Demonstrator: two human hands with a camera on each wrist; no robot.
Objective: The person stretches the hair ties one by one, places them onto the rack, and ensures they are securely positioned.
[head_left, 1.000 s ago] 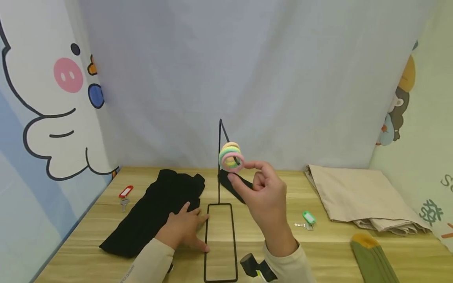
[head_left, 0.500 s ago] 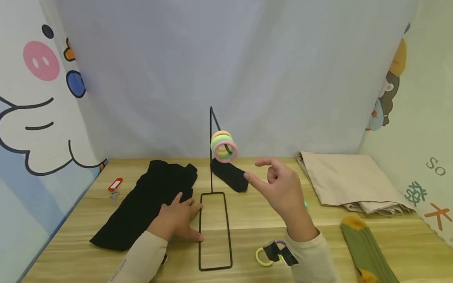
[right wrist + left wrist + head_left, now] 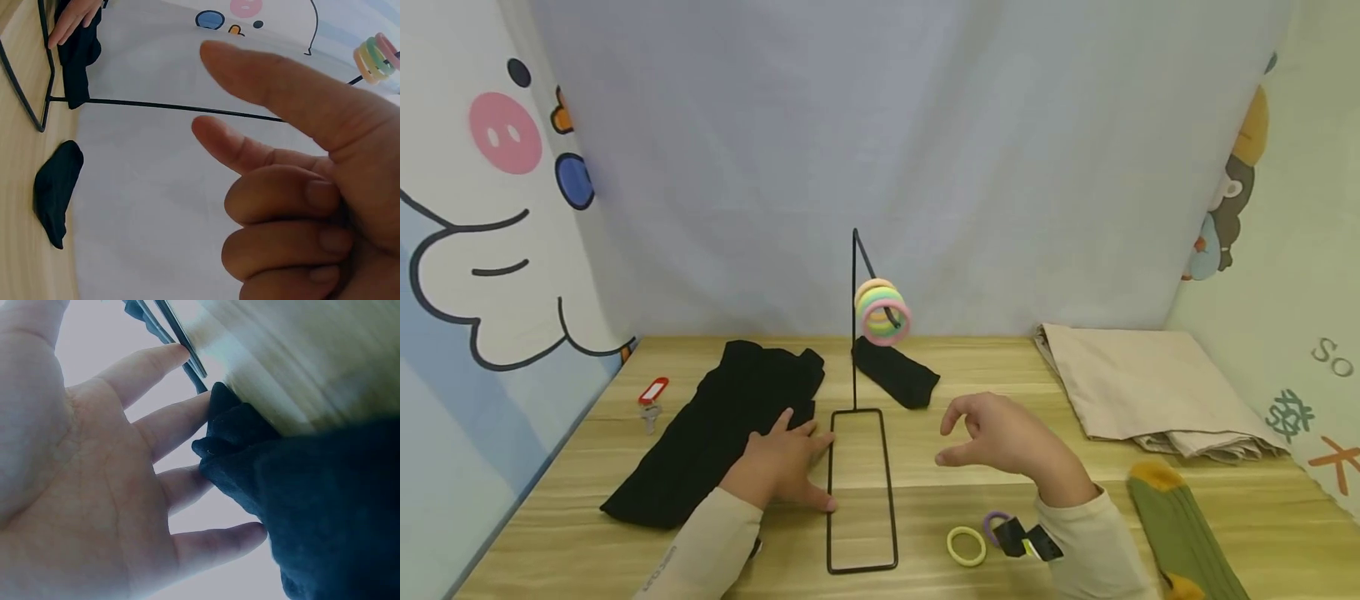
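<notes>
Lowered from the hair ties (image 3: 883,312), the right hand (image 3: 1000,437) hovers empty, fingers loosely curled. Left hand (image 3: 782,464) rests flat beside the stand (image 3: 860,492); a stray knock could tip it.

Bright, even, soft light; faint shadows on the table (image 3: 925,492). Head view sharp, walls bowed at edges. Left wrist view washed out, hazy, left hand (image 3: 87,487) overexposed. Right wrist view: right hand (image 3: 312,187) close, soft-focus.

Bare tabletop (image 3: 925,467) right of wire stand (image 3: 859,487); yellow ring (image 3: 966,547), black sock (image 3: 895,375) flank gap.
</notes>
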